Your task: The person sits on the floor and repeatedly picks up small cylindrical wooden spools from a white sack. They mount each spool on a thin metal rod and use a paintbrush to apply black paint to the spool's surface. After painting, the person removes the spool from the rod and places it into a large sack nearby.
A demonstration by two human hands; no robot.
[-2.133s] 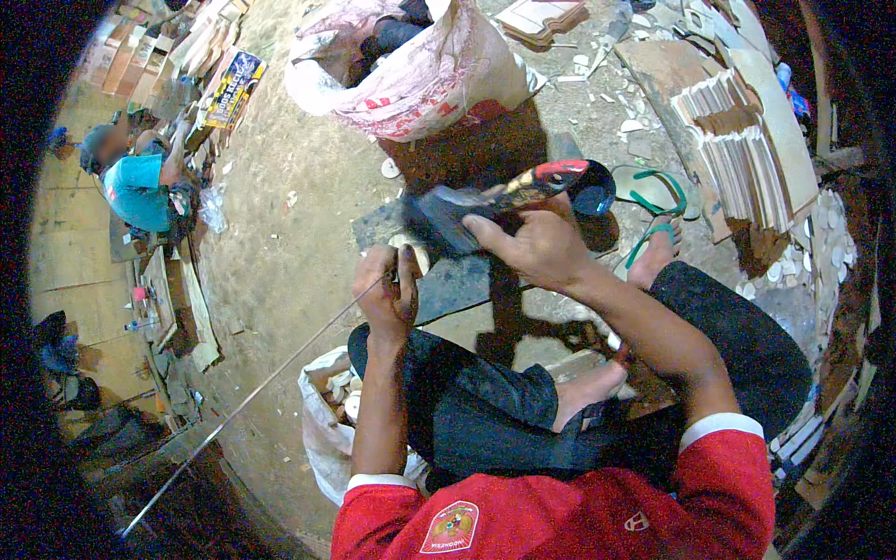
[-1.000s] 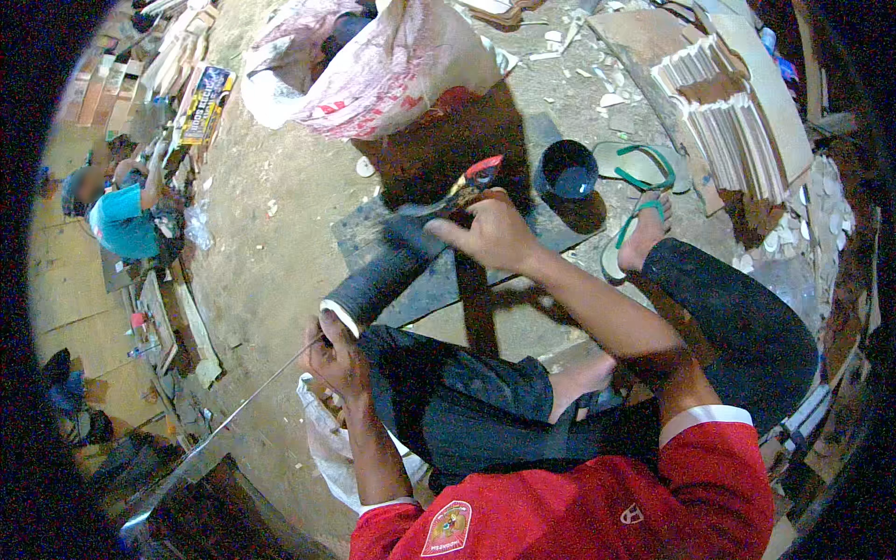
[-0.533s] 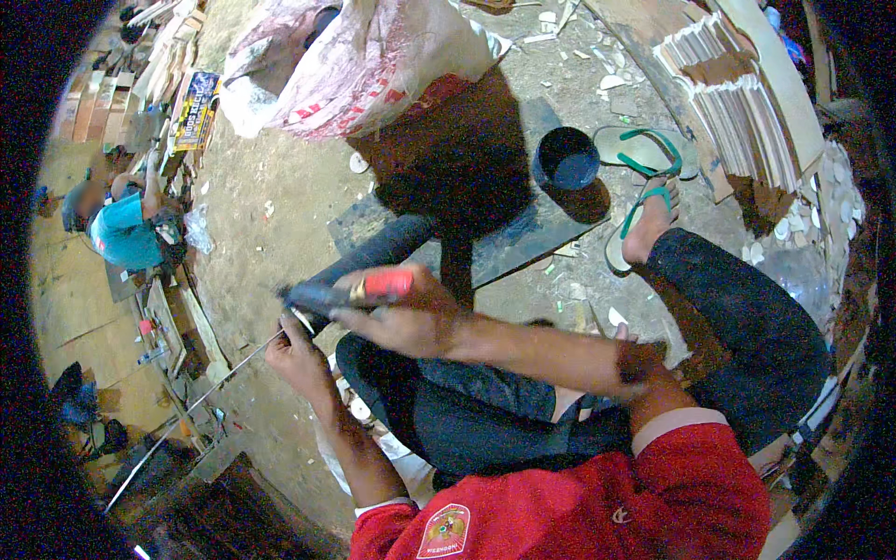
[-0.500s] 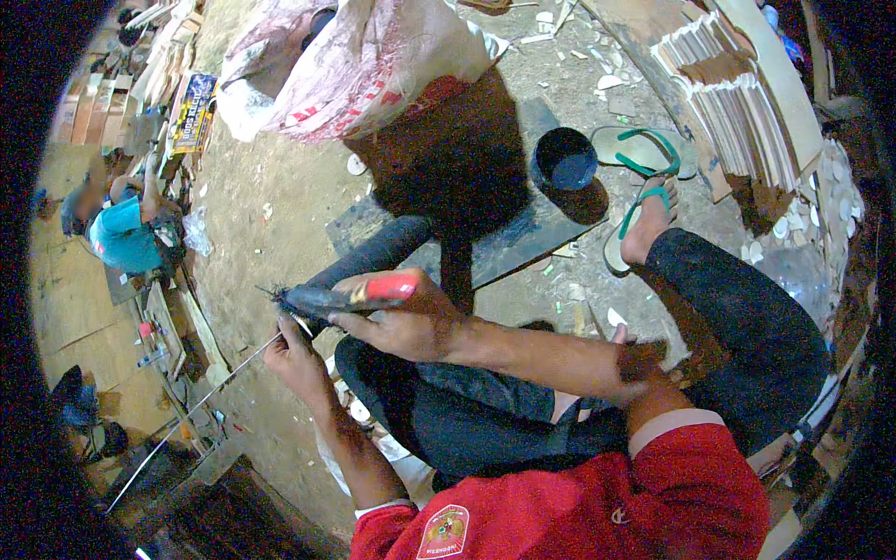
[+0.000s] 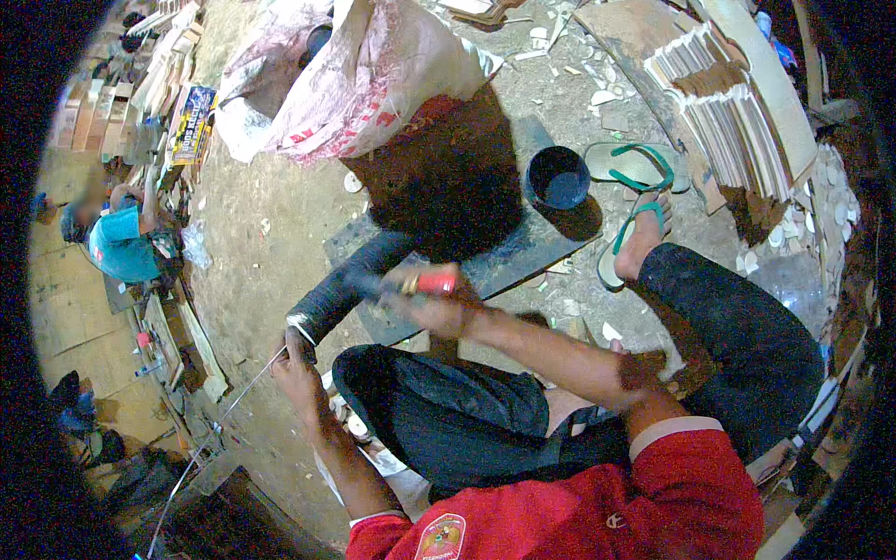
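My right hand [image 5: 443,315] is closed round the red handle of a paintbrush [image 5: 436,283], and its dark head is smeared by motion over a long black cylinder [image 5: 338,297]. Ridges run round the cylinder's surface, as if cord were wound on it, and its near end shows a pale rim. At that end my left hand [image 5: 297,373] grips the cylinder, fingers closed. A thin pale cord [image 5: 220,427] runs from the left hand to the lower left. A black tub [image 5: 558,177] with dark liquid stands on a dark-stained board [image 5: 551,245].
A large whitish sack [image 5: 373,84] stands ahead, casting a dark shadow. Stacked thin pale slats [image 5: 737,131] lie at the far right, with scattered chips around. A loose sandal [image 5: 644,168] lies near my foot. Another person in a teal shirt [image 5: 126,245] sits at the left.
My right hand has swept the brush rightward, away from the cylinder's near end to about its middle. The left hand stays at that end, while the pale cord's lower part has shifted right.
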